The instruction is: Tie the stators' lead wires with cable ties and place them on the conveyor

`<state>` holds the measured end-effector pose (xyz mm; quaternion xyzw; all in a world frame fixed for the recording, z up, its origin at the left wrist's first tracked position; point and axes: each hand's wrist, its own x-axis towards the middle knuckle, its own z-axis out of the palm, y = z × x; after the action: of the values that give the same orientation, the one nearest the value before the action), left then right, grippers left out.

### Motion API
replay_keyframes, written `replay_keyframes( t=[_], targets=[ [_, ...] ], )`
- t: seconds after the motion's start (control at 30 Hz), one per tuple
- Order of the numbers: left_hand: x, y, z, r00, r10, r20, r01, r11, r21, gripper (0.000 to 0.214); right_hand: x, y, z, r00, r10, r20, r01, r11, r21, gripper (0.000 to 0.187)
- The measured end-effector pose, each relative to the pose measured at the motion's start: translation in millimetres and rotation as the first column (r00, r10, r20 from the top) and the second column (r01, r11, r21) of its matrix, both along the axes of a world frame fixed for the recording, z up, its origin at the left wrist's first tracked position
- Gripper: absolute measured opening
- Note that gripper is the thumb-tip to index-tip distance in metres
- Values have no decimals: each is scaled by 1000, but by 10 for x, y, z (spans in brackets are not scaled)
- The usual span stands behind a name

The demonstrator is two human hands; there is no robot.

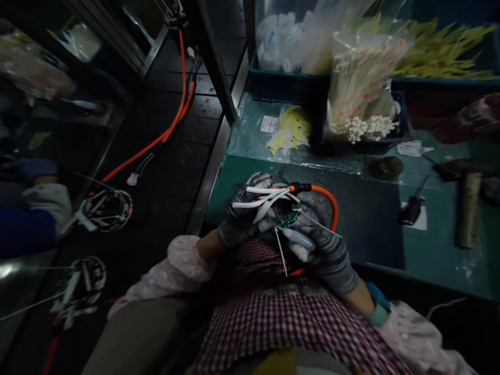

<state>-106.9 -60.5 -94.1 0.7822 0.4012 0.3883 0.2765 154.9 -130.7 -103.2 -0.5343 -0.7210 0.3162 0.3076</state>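
A ring-shaped motor stator (291, 213) with a green inner edge is held in front of my lap. White sleeved leads (260, 200) run across its left side, and an orange cable (332, 200) curves from its top to the right. My left hand (248, 213), in a grey striped glove, is closed around the stator's left side and the leads. My right hand (324, 245), gloved too, is at the lower right of the ring, fingers curled around a pale tapered piece (299, 238) whose kind is unclear. Two thin white cable ties (282, 255) stick out from the ring.
A bag of white cable ties (363, 83) stands in a dark bin behind my hands. Yellow pieces (295, 125) lie on the green mat. A screwdriver (412, 208) and a hammer (469, 208) are at right. Other stators (105, 208) sit on the left conveyor, beside another person's sleeve (49, 208).
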Motion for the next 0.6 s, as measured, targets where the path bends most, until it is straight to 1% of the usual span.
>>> replay_keyframes(
  t=[0.03,0.1,0.17,0.27,0.33,0.37,0.47,0.6],
  targets=[
    [0,-15,51,997,-63,40,62,998,33,79,36,-16,8,1000,-1,3,1,1000,14,31],
    [-4,-26,104,989,-126,79,120,990,77,74,67,-22,38,1000,-19,-9,20,994,104,32],
    [-10,-29,84,990,-123,70,115,987,109,63,44,12,95,999,-31,-10,32,979,199,35],
    [-18,-41,-2,994,-105,15,102,985,136,62,-31,110,237,999,24,33,-32,967,251,29],
    [-19,-52,-22,995,-98,-31,101,991,92,61,-71,171,346,996,47,79,-64,970,233,26],
    [-17,-56,-10,993,-94,-65,97,994,50,61,-83,194,395,994,42,97,-62,974,219,27],
    [2,-58,95,978,-86,-191,79,996,-45,59,-87,222,492,991,7,134,-25,990,138,34],
    [71,-1,279,951,-72,-301,66,997,-31,53,1,210,526,995,-12,103,10,1000,17,27]
  ],
)
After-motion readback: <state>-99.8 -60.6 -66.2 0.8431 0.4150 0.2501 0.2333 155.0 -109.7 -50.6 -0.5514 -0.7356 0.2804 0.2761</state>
